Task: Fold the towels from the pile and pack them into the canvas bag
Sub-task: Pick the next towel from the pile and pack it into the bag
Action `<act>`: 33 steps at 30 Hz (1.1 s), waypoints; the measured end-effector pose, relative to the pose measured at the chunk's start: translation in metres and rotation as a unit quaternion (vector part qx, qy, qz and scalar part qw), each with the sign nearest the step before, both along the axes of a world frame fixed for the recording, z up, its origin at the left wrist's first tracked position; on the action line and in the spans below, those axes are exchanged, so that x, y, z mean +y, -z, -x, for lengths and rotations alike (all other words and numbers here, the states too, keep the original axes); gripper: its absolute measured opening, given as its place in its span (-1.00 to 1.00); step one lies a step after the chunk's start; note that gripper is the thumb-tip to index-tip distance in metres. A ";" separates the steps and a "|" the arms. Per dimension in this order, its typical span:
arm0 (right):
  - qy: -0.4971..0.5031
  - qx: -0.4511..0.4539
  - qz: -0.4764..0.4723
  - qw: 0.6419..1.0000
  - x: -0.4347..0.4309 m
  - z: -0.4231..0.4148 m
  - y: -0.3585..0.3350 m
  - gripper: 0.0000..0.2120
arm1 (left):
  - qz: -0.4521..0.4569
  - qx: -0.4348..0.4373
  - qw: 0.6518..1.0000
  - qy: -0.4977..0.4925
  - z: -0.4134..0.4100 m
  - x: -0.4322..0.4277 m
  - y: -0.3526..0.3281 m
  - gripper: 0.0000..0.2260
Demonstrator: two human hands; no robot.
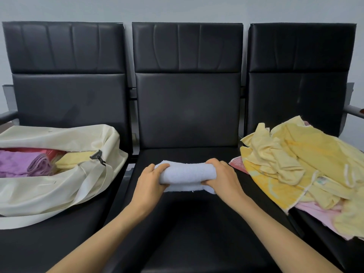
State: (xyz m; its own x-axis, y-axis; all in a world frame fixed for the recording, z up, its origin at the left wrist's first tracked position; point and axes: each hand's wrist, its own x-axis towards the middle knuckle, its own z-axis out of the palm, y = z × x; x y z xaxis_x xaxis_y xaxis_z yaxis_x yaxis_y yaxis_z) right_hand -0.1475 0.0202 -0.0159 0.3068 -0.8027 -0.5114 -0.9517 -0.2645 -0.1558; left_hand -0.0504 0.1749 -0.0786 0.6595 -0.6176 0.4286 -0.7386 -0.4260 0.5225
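Left grip (pixel 150 179), right grip (pixel 220 174) clasp white towel (pixel 187 172), ends hidden | canvas bag (pixel 49 194) cropped left | pile (pixel 295 164) cropped right

On my feed I see two arms above the middle seat (pixel 189 233), both bare along all that shows. The left forearm (pixel 110 235) crosses the seat's left front corner, the right forearm (pixel 275 233) its right half. Each is slender and smooth and narrows to a slim wrist. The left hand (pixel 151 182) and right hand (pixel 222 178), toward the seat's back, show soft knuckle ridges and short, rounded fingers. Nails are too small for me to judge.
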 end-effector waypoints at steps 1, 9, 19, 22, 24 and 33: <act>-0.002 0.008 0.016 1.000 0.000 -0.002 0.000 -0.54 | 0.007 -0.003 1.000 0.002 -0.001 0.001 -0.001 -0.64; -0.155 -0.268 0.121 0.943 -0.020 0.028 0.030 -0.60 | 0.024 0.028 0.996 0.081 -0.023 0.008 0.001 -0.78; -0.026 -0.568 -0.316 0.760 -0.021 0.030 0.043 -0.62 | 0.151 0.468 0.867 0.083 -0.025 0.007 -0.012 -0.73; 0.007 -0.522 -0.320 0.791 -0.018 0.022 0.052 -0.50 | 0.151 0.520 0.839 0.051 -0.027 0.006 -0.009 -0.66; -0.006 -0.500 -0.336 0.798 -0.018 0.021 0.055 -0.46 | 0.116 0.535 0.832 0.084 -0.031 0.009 -0.004 -0.64; -0.062 -0.496 -0.262 0.825 -0.007 -0.017 0.054 -0.93 | 0.100 0.503 0.852 0.108 -0.065 0.022 -0.010 -0.80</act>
State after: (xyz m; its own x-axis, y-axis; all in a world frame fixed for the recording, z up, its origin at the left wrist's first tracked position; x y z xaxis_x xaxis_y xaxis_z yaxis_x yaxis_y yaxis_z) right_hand -0.1309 0.0137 -0.0694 0.8463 -0.4824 -0.2260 -0.2571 0.0015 -0.9664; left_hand 0.0150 0.1972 -0.0685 0.6358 -0.7517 -0.1753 0.0759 -0.1651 0.9834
